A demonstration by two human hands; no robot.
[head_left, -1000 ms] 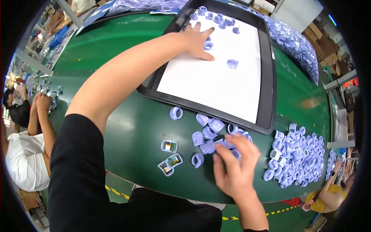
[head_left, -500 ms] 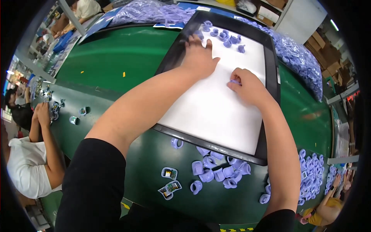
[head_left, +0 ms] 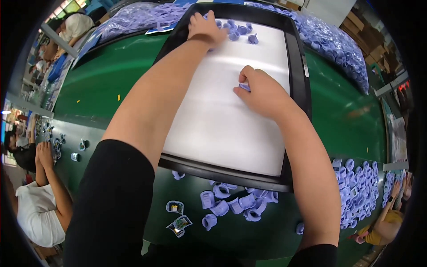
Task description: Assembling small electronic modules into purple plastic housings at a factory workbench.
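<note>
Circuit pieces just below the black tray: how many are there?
3 visible: the upper piece nearest the tray, with a middle piece and a lowest piece close together below it. The left sleeve may hide more.

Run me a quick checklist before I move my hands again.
1. Right hand gripping: ok, pinching a small purple plastic piece.
2. Left hand gripping: cannot tell; it's at the far left of the black rectangular tray.
3. Curved purple plastic pieces away from the tray's near rim: not ok, some lie close.
4. Open shells with green circuit boards apart from the tray: ok.
5. Purple plastic heap fully visible: not ok, right forearm overlaps it.
</note>
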